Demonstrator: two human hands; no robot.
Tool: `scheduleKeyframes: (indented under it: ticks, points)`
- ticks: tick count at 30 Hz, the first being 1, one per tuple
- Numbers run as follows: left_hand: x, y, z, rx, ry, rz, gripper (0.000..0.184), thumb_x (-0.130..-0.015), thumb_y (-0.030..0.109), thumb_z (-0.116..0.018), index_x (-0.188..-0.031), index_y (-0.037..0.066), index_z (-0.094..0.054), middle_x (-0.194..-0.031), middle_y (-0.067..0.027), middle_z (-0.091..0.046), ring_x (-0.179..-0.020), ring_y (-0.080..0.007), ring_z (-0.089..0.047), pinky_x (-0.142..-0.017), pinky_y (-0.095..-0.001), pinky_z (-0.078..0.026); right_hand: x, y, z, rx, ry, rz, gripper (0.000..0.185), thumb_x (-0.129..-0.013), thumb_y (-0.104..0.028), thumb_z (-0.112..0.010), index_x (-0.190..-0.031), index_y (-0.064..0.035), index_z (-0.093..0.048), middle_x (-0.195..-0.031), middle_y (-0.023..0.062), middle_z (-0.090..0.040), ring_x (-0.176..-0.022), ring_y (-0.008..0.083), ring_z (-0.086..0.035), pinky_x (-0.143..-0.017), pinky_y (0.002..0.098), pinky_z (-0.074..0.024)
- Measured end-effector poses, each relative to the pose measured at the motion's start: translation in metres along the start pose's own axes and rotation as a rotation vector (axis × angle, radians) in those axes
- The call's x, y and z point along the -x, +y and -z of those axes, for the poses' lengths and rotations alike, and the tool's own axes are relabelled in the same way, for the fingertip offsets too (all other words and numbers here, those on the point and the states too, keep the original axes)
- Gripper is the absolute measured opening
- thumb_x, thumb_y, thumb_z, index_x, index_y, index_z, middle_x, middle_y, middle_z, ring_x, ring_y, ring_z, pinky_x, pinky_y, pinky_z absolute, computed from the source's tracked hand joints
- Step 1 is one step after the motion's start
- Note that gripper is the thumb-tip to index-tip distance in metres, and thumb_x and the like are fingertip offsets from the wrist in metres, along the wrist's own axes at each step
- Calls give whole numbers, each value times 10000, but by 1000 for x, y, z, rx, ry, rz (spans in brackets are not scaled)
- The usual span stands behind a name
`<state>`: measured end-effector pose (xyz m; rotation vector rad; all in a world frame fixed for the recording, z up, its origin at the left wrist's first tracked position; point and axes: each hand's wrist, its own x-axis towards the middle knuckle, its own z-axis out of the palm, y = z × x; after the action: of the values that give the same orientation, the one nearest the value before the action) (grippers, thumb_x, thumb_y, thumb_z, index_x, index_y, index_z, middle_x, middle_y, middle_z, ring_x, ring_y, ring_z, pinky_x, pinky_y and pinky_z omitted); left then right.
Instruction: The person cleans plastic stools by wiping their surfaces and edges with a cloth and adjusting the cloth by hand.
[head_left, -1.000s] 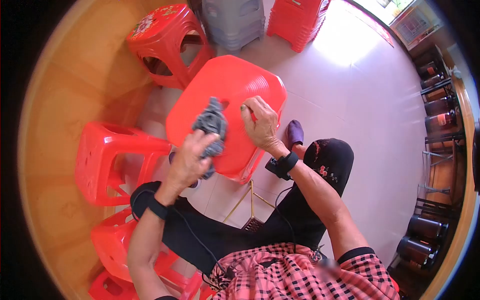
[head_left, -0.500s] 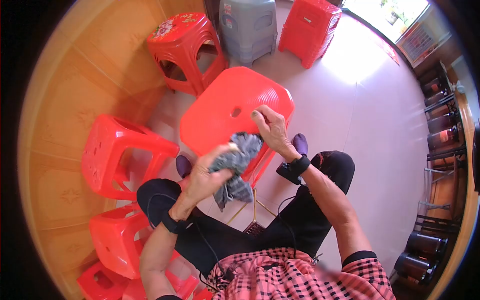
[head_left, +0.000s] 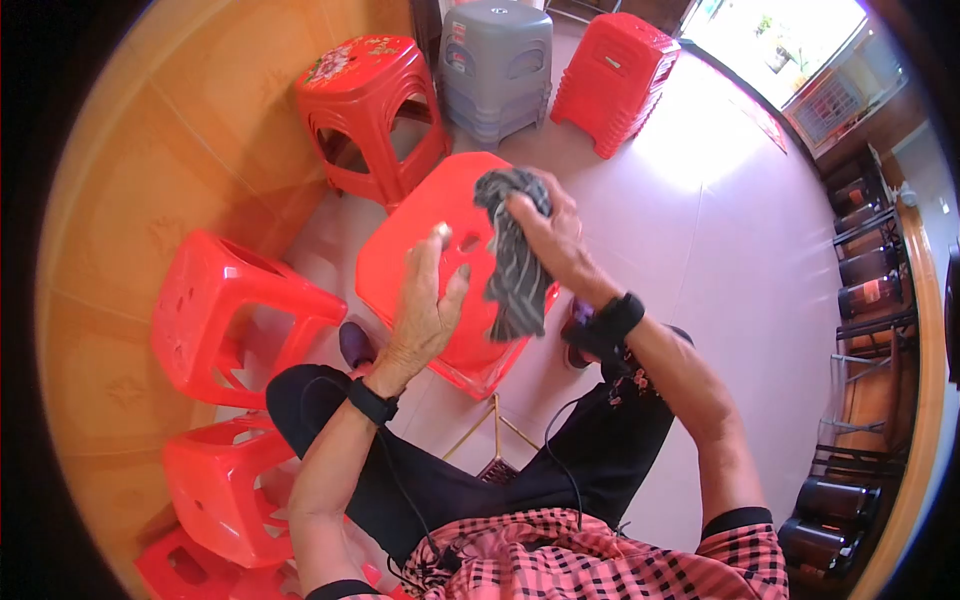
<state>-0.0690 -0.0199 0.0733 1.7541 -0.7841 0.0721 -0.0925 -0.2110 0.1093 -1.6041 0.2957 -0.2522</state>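
Between my knees stands a red plastic stool [head_left: 410, 250] with an oval hole in its seat. A grey striped cloth [head_left: 518, 270] hangs bunched from my right hand [head_left: 552, 232], whose fingers are closed around its upper part over the stool's right side. Its lower end droops in front of the seat. My left hand [head_left: 425, 310] is over the near left part of the seat, thumb and fingers apart, holding nothing. Whether that hand touches the seat, I cannot tell.
A red flowered stool [head_left: 375, 120], a grey stool stack [head_left: 496, 75] and a red stool stack [head_left: 618, 80] stand behind. More red stools, such as a tipped one [head_left: 220, 310], lie along the left wall. Dark chairs [head_left: 870, 270] line the right side.
The cloth has passed from my left hand to my right hand and moved up and to the right. My left hand has opened and shifted slightly over the seat.
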Motion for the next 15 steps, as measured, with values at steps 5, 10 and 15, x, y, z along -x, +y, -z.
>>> scheduleKeyframes:
  ticks: [5, 10, 15]
  points:
    - [46, -44, -6, -687, -185, -302, 431, -758, 163, -630, -1136, -18, -532, -1172, -233, -467, -1115, -403, -424, -964, -492, -358, -75, 29, 21, 1091, 74, 188, 641, -774, -422, -632, -1265, -33, -494, -1294, 225, -461, -1180, 407, -450, -908, 570, -388]
    - [41, -48, -8, -625, -174, -281, 419, -729, 152, -627, -1107, -14, -555, -1110, -215, -488, -1096, -401, -428, -936, -520, -361, -83, 66, -27, 1167, 218, 296, 650, -748, -354, -643, -1319, -111, -451, -1320, 194, -412, -1151, 428, -416, -884, 591, -369]
    - [44, -55, -6, -528, -223, -283, 409, -708, 121, -624, -1090, -11, -564, -1082, -211, -496, -1079, -397, -445, -929, -505, -370, -60, 61, -73, 892, -240, 539, 535, -722, -243, -644, -1239, -145, -543, -1293, 131, -482, -1100, 384, -461, -895, 535, -395]
